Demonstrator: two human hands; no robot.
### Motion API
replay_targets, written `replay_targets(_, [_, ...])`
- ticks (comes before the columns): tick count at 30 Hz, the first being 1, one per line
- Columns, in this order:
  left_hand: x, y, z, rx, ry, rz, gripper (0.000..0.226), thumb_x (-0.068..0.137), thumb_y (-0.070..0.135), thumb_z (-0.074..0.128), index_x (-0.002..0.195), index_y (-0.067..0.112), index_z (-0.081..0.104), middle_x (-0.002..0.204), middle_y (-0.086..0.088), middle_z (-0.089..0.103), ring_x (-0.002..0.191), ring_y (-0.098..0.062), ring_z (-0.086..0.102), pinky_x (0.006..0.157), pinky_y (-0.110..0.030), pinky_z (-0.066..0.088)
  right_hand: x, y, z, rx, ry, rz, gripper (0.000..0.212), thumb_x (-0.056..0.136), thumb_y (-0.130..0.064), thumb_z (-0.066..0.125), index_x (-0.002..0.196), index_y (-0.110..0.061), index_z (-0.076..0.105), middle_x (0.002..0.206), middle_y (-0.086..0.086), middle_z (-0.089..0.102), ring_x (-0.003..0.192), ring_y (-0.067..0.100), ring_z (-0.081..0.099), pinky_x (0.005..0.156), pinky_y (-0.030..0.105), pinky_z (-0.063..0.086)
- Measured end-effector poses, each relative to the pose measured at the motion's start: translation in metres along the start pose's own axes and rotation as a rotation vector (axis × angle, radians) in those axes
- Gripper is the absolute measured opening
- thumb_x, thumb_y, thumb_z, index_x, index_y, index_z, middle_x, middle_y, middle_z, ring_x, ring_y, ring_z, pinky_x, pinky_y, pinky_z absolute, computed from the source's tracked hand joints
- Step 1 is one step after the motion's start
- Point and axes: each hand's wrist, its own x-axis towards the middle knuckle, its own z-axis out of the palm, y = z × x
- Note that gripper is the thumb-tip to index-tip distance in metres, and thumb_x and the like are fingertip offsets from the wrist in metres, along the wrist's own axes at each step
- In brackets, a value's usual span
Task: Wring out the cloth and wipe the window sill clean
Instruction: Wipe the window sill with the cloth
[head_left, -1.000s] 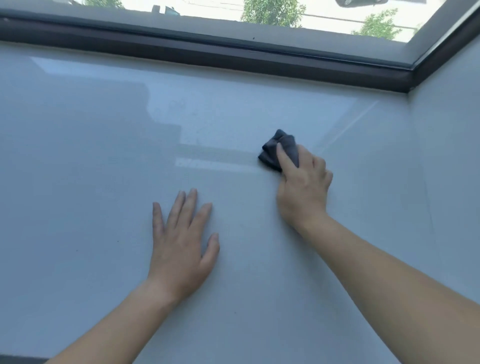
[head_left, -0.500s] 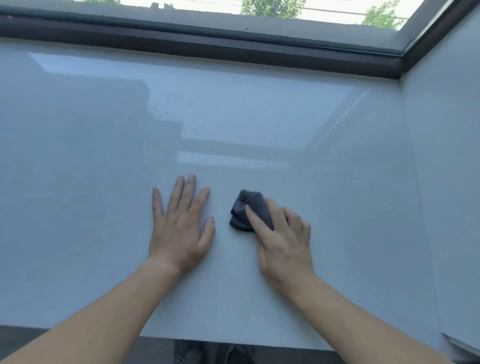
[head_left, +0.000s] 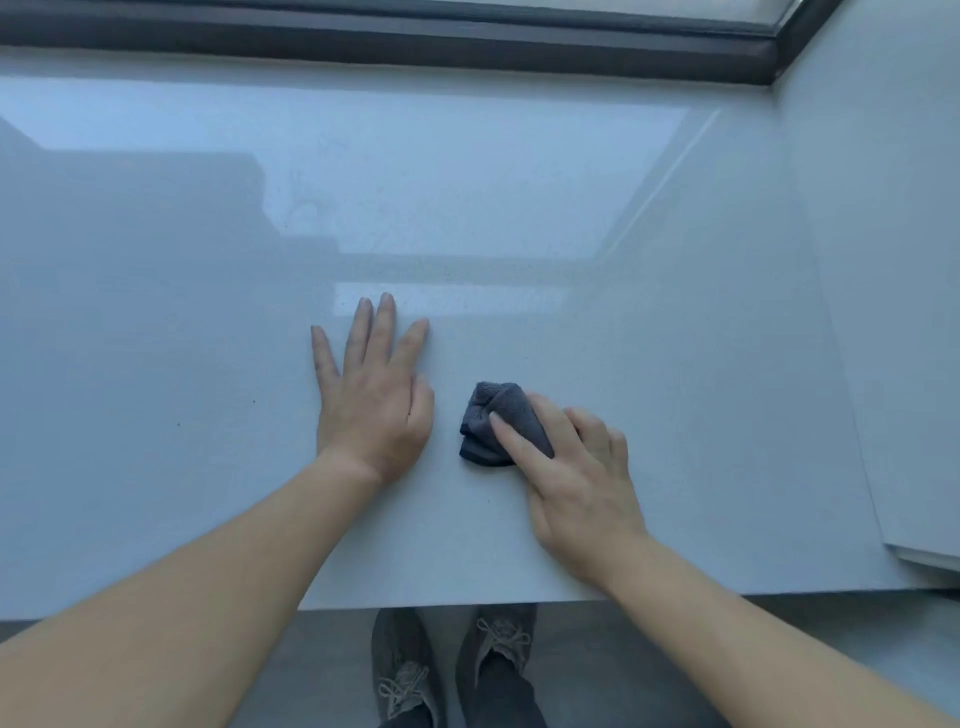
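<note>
1. The pale grey glossy stone window sill (head_left: 675, 364) filled most of the head view, running from the dark brown window frame (head_left: 415, 41) at the far side to its near edge above the floor.
2. The left hand (head_left: 371, 410) lay flat on the sill, palm down, with fingers straight and slightly spread and the thumb tucked along its side. It held nothing.
3. The dark grey bunched cloth (head_left: 488, 415) sat on the sill just right of the left hand, apart from it, in the near half of the surface.
4. The right hand (head_left: 576, 478) rested on the cloth's right part and held it against the sill. The index finger (head_left: 511, 441) lay straight across the cloth. The other fingers were bent over its far right edge. The thumb was hidden, so I could not tell how it lay.
5. The left part of the cloth stuck out uncovered, folded and creased.
6. A bright reflection of the window (head_left: 467, 182) lay across the far half of the sill, with faint smears showing in it.
7. A few small dark specks (head_left: 179, 424) sat on the sill well left of the left hand.
8. A pale grey side wall (head_left: 883, 260) bounded the sill on the right.
9. Two grey lace-up shoes (head_left: 402, 670) stood on the grey floor (head_left: 649, 675) below the near edge, between the forearms.
</note>
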Motion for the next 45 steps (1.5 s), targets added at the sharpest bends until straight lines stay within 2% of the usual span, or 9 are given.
replay_targets(2, [-0.001,0.000,-0.001,-0.030,0.001,0.010,0.066,0.085,0.031,0.023,0.150,0.028,0.030,0.166,-0.003,0.007,0.152,-0.018,-0.006,0.117,-0.059,-0.010,0.003,0.020,-0.004,-0.038,0.009,-0.009,0.066,0.074,-0.010,0.057,0.137,-0.033,0.055,0.144,0.001,0.048,0.108,0.031,0.047,0.083,0.041,0.036])
replay_targets(7, [-0.001,-0.003,-0.001,0.002,-0.015,0.041,0.063,0.086,0.032,0.026,0.148,0.037,0.032,0.165,-0.004,0.007,0.152,-0.021,-0.006,0.116,-0.061,-0.013,0.014,0.007,-0.002,-0.001,0.140,0.464,0.061,0.080,-0.013,0.049,0.138,-0.032,0.054,0.141,0.003,0.049,0.107,0.031,0.042,0.084,0.042,0.033])
replay_targets(11, [0.000,-0.004,-0.004,0.028,-0.055,0.040,0.064,0.088,0.028,0.027,0.150,0.039,0.028,0.166,-0.004,0.003,0.151,-0.021,-0.008,0.115,-0.062,-0.014,-0.043,-0.057,0.007,0.033,0.035,0.131,0.062,0.077,-0.016,0.059,0.137,-0.031,0.054,0.145,0.004,0.046,0.108,0.030,0.045,0.083,0.040,0.033])
replay_targets(14, [-0.001,-0.006,-0.007,0.029,-0.093,0.052,0.061,0.094,0.026,0.032,0.153,0.039,0.023,0.166,-0.004,-0.002,0.151,-0.021,-0.012,0.114,-0.062,-0.016,-0.065,-0.042,0.000,0.006,-0.031,-0.055,0.066,0.073,-0.014,0.063,0.136,-0.032,0.056,0.143,0.004,0.049,0.108,0.031,0.049,0.083,0.039,0.033])
replay_targets(20, [-0.002,-0.001,-0.009,-0.020,-0.089,0.023,0.056,0.095,0.025,0.033,0.150,0.035,0.028,0.166,-0.004,-0.001,0.151,-0.020,-0.010,0.115,-0.061,-0.016,-0.062,-0.022,-0.001,0.013,0.163,0.524,0.065,0.076,-0.011,0.052,0.137,-0.033,0.055,0.140,0.004,0.048,0.110,0.032,0.041,0.086,0.045,0.035])
replay_targets(27, [-0.022,0.015,-0.001,-0.016,-0.026,0.172,0.053,0.094,0.022,0.040,0.147,0.027,0.035,0.165,-0.010,0.006,0.152,-0.022,-0.004,0.117,-0.055,-0.015,-0.113,-0.035,0.001,-0.006,0.030,0.055,0.067,0.070,-0.010,0.063,0.133,-0.033,0.058,0.141,0.003,0.049,0.106,0.031,0.048,0.082,0.041,0.035])
replay_targets(33, [-0.018,0.021,-0.001,-0.028,-0.063,0.173,0.055,0.096,0.024,0.039,0.151,0.027,0.030,0.165,-0.009,0.004,0.152,-0.021,-0.004,0.120,-0.049,-0.013,-0.100,0.015,-0.008,-0.019,0.191,0.602,0.058,0.083,-0.014,0.046,0.137,-0.032,0.055,0.138,0.006,0.049,0.109,0.033,0.041,0.086,0.046,0.034])
replay_targets(40, [0.014,0.043,0.000,0.012,-0.060,0.202,0.057,0.098,0.032,0.037,0.154,0.026,0.025,0.166,-0.007,-0.001,0.152,-0.021,-0.009,0.120,-0.047,-0.013,-0.106,0.013,-0.008,-0.028,0.071,0.111,0.062,0.075,-0.012,0.057,0.134,-0.033,0.056,0.140,0.003,0.050,0.103,0.033,0.048,0.081,0.039,0.032])
replay_targets(45, [0.032,0.051,0.008,0.100,-0.127,0.152,0.062,0.098,0.043,0.028,0.156,0.029,0.010,0.165,-0.005,-0.010,0.150,-0.021,-0.018,0.119,-0.048,-0.015,-0.028,0.082,-0.015,-0.030,0.191,0.522,0.057,0.083,-0.016,0.045,0.136,-0.033,0.056,0.137,0.004,0.051,0.107,0.035,0.043,0.084,0.043,0.033])
